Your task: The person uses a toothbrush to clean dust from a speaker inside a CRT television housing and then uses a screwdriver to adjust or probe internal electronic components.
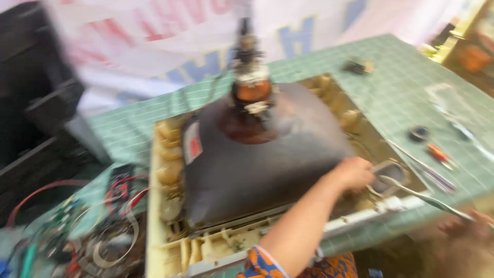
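A large dark grey picture tube (pixel 257 164), funnel-shaped with a copper-wound neck pointing up, lies face down inside a yellowed cream plastic television front frame (pixel 206 247) that rests on the green tiled tabletop (pixel 391 98), near its front edge. One bare arm reaches in from the front edge of the tabletop, and its hand (pixel 354 173) rests against the tube's right side, just beside the frame's right front corner. The fingers are curled in, pressing at the tube's edge; blur hides whether they grip anything. It looks like the left hand, though the view leaves this uncertain. At the tabletop's right front corner a second hand (pixel 471 224), very blurred, seems to be closed around the handle end of a long thin metal tool (pixel 427 198) whose tip lies near the first hand. A red-handled screwdriver (pixel 438 153) and a small dark round part (pixel 419 134) lie towards the right edge. A tangle of red wires and green circuit boards (pixel 98 216) sits off the frame's left side.
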